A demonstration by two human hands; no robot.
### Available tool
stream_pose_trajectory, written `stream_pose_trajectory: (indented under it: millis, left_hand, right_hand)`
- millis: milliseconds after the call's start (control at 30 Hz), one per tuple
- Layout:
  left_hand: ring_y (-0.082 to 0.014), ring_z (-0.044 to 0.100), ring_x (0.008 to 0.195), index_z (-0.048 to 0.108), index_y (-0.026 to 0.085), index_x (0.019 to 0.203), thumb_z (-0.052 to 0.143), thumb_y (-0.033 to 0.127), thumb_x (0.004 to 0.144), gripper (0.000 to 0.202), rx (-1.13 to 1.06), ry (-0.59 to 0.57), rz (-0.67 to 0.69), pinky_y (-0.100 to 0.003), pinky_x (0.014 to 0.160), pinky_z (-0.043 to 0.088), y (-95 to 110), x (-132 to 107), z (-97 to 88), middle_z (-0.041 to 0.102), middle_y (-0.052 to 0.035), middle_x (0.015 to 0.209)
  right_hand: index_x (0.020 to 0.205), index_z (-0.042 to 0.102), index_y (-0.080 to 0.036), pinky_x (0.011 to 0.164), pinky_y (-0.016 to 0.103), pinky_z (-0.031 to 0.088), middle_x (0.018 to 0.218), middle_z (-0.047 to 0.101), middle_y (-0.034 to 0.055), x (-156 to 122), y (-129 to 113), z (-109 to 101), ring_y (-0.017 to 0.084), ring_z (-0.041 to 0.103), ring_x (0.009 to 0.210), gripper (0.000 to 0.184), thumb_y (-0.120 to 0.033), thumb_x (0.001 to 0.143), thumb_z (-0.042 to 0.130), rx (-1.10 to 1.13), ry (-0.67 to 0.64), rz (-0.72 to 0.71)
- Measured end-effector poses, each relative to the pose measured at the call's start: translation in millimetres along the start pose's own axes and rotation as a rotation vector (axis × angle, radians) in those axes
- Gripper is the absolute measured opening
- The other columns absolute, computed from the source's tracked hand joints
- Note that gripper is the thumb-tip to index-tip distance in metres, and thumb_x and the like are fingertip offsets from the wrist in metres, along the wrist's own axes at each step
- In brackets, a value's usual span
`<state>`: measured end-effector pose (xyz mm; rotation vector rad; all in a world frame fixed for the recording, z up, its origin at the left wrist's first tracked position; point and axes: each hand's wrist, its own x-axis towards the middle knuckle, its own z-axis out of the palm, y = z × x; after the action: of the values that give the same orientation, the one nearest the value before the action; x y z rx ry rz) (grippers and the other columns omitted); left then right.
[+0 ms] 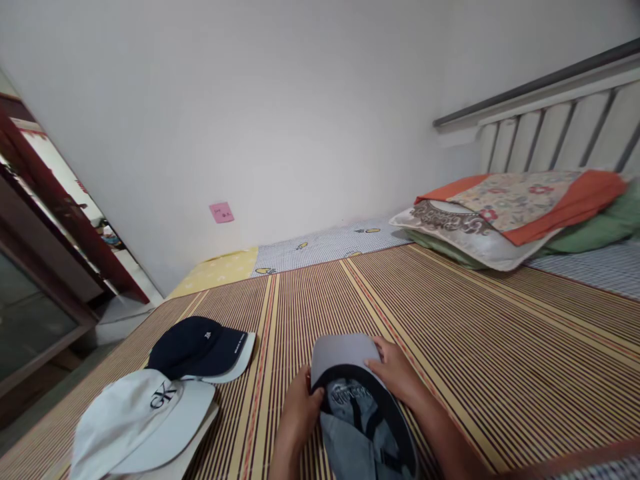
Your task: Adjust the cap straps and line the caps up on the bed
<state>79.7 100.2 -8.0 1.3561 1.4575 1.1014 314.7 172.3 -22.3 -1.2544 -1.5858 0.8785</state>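
A grey baseball cap (350, 393) lies upside down on the striped bamboo mat (475, 333), its brim pointing away from me and its dark inner lining showing. My left hand (300, 410) grips the cap's left edge, fingers curled over the rim. My right hand (397, 370) holds the right side where brim meets crown, fingers pressed on the brim. To the left a dark navy cap (200, 347) rests on the mat, and a white cap (143, 420) with black letters lies nearer me.
Pillows (505, 207) in floral, orange and green covers are piled at the far right by a slatted headboard (550, 127). A checked sheet (325, 247) borders the white wall, which carries a pink note (221, 212). A dark wooden cabinet (40, 267) stands left.
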Motion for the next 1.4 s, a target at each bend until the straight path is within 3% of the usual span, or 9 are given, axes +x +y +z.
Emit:
stream_pose_trajectory:
  millis: [133, 233, 400, 567, 767, 900, 1033, 1267, 1400]
  left_hand:
    - [-0.0285, 0.067, 0.084, 0.058, 0.015, 0.121, 0.062, 0.019, 0.080, 0.041, 0.136, 0.223, 0.075, -0.039, 0.078, 0.050, -2.9, 7.4, -12.8, 0.066, -0.0049, 0.086]
    - [-0.0313, 0.065, 0.097, 0.061, 0.017, 0.123, 0.065, 0.030, 0.084, 0.042, 0.230, 0.300, 0.150, -0.043, 0.085, 0.048, 14.0, 0.8, -19.4, 0.067, -0.0111, 0.106]
    - [-0.0333, 0.064, 0.112, 0.074, 0.022, 0.112, 0.075, 0.023, 0.077, 0.035, 0.336, 0.005, 0.192, -0.047, 0.101, 0.044, 52.2, -19.2, 9.1, 0.074, -0.0114, 0.115]
    - [-0.0461, 0.061, 0.105, 0.074, 0.017, 0.078, 0.079, 0.001, 0.051, 0.032, 0.434, -0.062, 0.066, -0.063, 0.107, 0.029, 42.1, -21.8, 44.9, 0.073, -0.0182, 0.095]
    - [-0.0257, 0.055, 0.075, 0.063, 0.021, 0.072, 0.069, 0.026, 0.072, 0.008, 0.114, -0.028, 0.057, -0.037, 0.072, 0.038, 31.0, -9.7, 14.0, 0.058, -0.0024, 0.072]
    - [-0.0181, 0.054, 0.066, 0.070, 0.018, 0.088, 0.069, 0.054, 0.084, 0.037, -0.169, -0.088, 0.062, -0.029, 0.065, 0.039, 40.6, -11.8, -11.8, 0.065, -0.0017, 0.074]
    - [-0.0150, 0.055, 0.063, 0.074, 0.016, 0.090, 0.076, 0.057, 0.084, 0.041, -0.321, -0.107, 0.040, -0.026, 0.063, 0.039, 44.9, -16.8, -16.8, 0.068, -0.0013, 0.070]
    - [-0.0161, 0.059, 0.070, 0.077, 0.016, 0.088, 0.092, 0.052, 0.070, 0.043, -0.398, -0.219, 0.039, -0.025, 0.066, 0.039, 34.7, -14.2, -20.6, 0.071, -0.0043, 0.077]
    - [-0.0160, 0.055, 0.069, 0.076, 0.015, 0.078, 0.092, 0.049, 0.071, 0.038, -0.361, -0.194, 0.038, -0.025, 0.065, 0.036, 32.5, -13.3, -25.0, 0.070, -0.0039, 0.075]
  right_hand:
    - [0.137, 0.059, -0.015, 0.093, 0.042, 0.058, 0.120, 0.076, 0.0178, 15.1, 1.4, 13.9, 0.027, 0.076, 0.105, 0.057, -0.035, 0.084, 0.057, 0.051, 0.095, -0.020]
    - [0.137, 0.058, -0.013, 0.094, 0.046, 0.057, 0.130, 0.070, 0.0227, 17.1, -2.9, 12.6, 0.031, 0.072, 0.114, 0.059, -0.042, 0.085, 0.055, 0.014, 0.151, -0.011]
    - [0.097, 0.073, -0.019, 0.096, 0.042, 0.051, 0.104, 0.077, 0.0131, 3.6, -35.8, -7.0, 0.029, 0.071, 0.105, 0.033, -0.043, 0.089, 0.053, -0.092, -0.010, -0.108]
    - [0.075, 0.076, -0.022, 0.076, 0.035, 0.047, 0.082, 0.078, 0.0060, -20.0, -73.1, -21.4, 0.024, 0.072, 0.084, 0.017, -0.035, 0.083, 0.067, -0.208, -0.302, -0.094]
    - [0.070, 0.074, -0.022, 0.069, 0.033, 0.038, 0.081, 0.072, 0.0049, -39.7, -86.9, -17.0, 0.025, 0.066, 0.083, 0.012, -0.021, 0.064, 0.084, -0.385, -0.397, 0.029]
    - [0.052, 0.050, -0.020, 0.062, 0.032, 0.027, 0.064, 0.053, -0.0015, -40.9, -85.6, -3.8, 0.020, 0.054, 0.069, 0.034, -0.009, 0.054, 0.082, -0.427, -0.452, 0.076]
    - [0.055, 0.041, -0.021, 0.059, 0.030, 0.023, 0.061, 0.044, -0.0060, -39.6, -84.4, -0.7, 0.015, 0.047, 0.063, 0.040, -0.015, 0.060, 0.080, -0.303, -0.519, 0.067]
    - [0.072, 0.064, -0.019, 0.062, 0.027, 0.034, 0.066, 0.057, -0.0048, -30.7, -74.0, -7.6, 0.015, 0.054, 0.067, 0.007, -0.024, 0.074, 0.068, 0.018, -0.572, -0.013]
    - [0.076, 0.067, -0.019, 0.072, 0.032, 0.043, 0.075, 0.071, 0.0029, -22.3, -64.4, -7.5, 0.021, 0.064, 0.076, 0.032, -0.045, 0.092, 0.056, 0.118, -0.441, -0.032]
